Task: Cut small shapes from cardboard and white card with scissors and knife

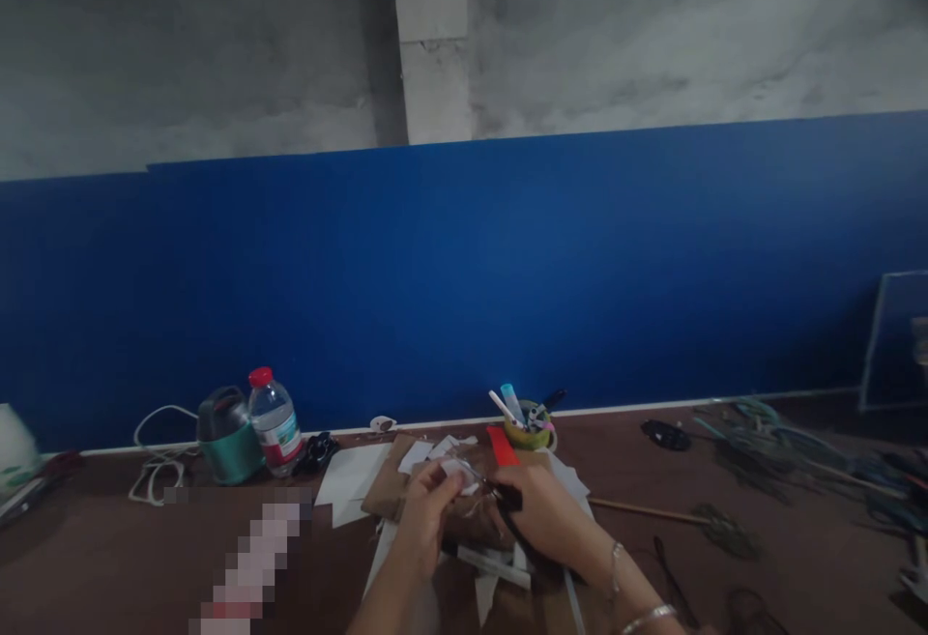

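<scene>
My left hand (pixel 426 505) pinches a small piece of white paper (pixel 453 468) between thumb and fingers. My right hand (pixel 547 511) is wrapped round the dark handles of a pair of scissors (pixel 506 497), whose blades point left and lie at the paper's edge. Both hands are close together above a piece of brown cardboard (pixel 386 492). White paper scraps (pixel 494 565) are scattered over the cardboard below my hands. Whether the scissor blades are apart or together I cannot make out.
A green cup of pens (pixel 528 435) and a red strip (pixel 502 446) are behind my right hand. Left stand a red-capped bottle (pixel 274 427) and a green container (pixel 230 447). Wires and a stick (pixel 645 509) lie right. A blue wall panel (pixel 449 277) borders the table.
</scene>
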{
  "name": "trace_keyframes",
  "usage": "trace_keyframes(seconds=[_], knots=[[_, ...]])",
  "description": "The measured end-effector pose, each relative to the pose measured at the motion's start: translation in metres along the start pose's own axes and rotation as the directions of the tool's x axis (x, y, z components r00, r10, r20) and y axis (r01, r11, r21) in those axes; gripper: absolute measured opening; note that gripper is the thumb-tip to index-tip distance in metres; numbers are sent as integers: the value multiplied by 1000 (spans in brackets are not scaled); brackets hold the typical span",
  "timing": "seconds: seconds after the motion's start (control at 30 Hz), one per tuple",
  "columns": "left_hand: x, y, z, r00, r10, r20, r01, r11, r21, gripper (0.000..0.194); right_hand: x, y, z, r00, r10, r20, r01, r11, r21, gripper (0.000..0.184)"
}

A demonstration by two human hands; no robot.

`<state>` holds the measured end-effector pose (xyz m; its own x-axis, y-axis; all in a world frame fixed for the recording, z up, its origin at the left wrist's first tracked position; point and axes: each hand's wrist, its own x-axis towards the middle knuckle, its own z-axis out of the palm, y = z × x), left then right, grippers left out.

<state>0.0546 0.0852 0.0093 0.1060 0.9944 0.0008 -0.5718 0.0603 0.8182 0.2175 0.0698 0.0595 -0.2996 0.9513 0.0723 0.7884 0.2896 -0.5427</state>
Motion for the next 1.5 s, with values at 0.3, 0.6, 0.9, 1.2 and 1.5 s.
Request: trace_keyframes(seconds=[0.3, 0.6, 0.9, 1.2, 1.5], knots=[[4, -7, -7, 997, -12, -73, 13, 1000, 16, 30, -1, 1, 0, 997, -39, -65, 33, 995, -91, 13], [-1, 5, 1, 999, -13, -38, 16, 997, 81, 31, -3, 1, -5, 993, 4, -120, -17, 994, -107, 11], [-1, 6, -1, 1000, -22, 0, 22, 989, 147, 27, -4, -1, -6, 997, -46, -63, 40, 995, -93, 12], [-2, 8, 0, 999, -31, 21, 28, 988, 153, 26, -4, 0, -5, 996, -66, -66, 58, 992, -110, 11], [0, 5, -2, 999, -50, -7, 51, 987, 156, 29, 1, 6, 0, 988, -3, -151, 6, 1000, 19, 16]])
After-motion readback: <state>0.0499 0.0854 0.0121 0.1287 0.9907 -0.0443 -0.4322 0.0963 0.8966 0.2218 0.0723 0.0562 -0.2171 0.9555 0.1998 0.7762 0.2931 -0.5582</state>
